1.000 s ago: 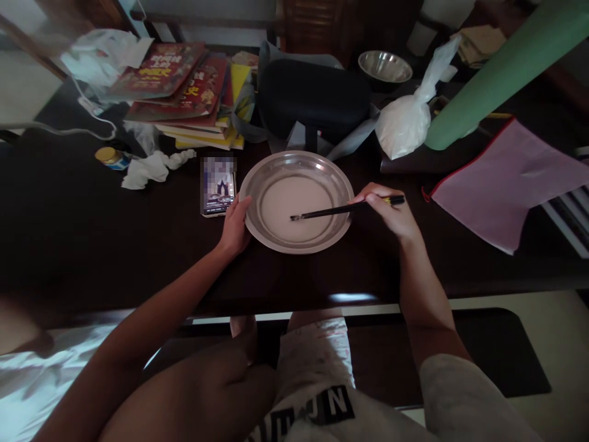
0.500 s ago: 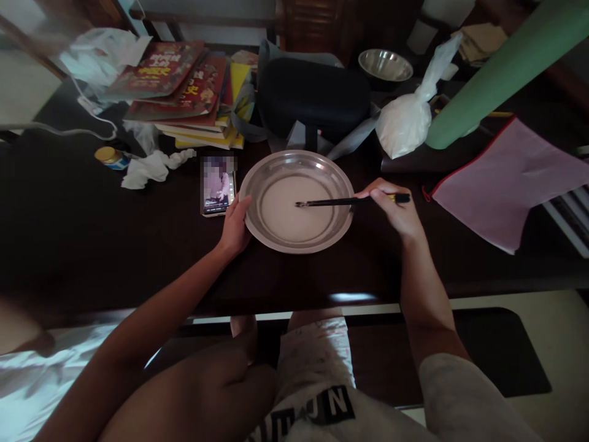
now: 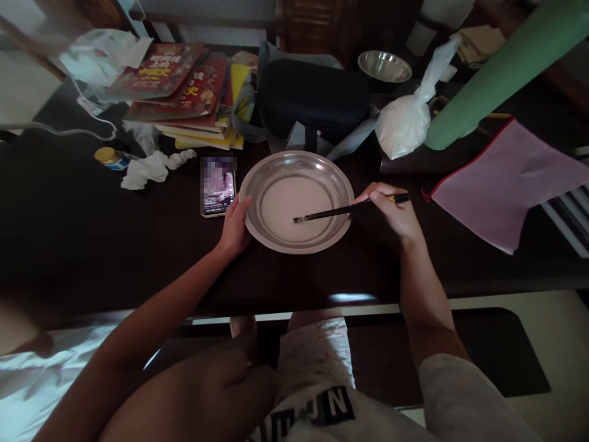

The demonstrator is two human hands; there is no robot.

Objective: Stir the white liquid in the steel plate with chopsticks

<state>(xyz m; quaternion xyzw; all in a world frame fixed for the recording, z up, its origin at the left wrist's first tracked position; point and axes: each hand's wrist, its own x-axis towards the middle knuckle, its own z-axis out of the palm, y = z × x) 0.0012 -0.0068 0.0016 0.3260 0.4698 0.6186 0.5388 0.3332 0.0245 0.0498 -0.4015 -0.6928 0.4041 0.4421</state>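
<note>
A round, shallow metal basin [image 3: 338,230] stands on the dark table with a pale, milky liquid [image 3: 297,199] in it. My left hand [image 3: 236,227] grips its left rim, thumb over the edge and fingers outside. Closed around the upper end of black chopsticks [image 3: 338,212] is my right hand [image 3: 389,205], at the basin's right side. The chopstick tips lie together in the liquid, left of and below its middle. Beside my left hand lies a lit phone [image 3: 218,184].
Behind the basin sit a black case [image 3: 315,92] and a stack of books [image 3: 184,92]. Crumpled tissue [image 3: 147,170] and a small jar [image 3: 110,158] lie left. To the right are a tied white bag [image 3: 402,126], a green tube [image 3: 497,80] and a pink pouch [image 3: 497,184].
The chopstick tips have swung toward me in the basin, so the chopsticks now slant more. My left hand and the basin stay in place.
</note>
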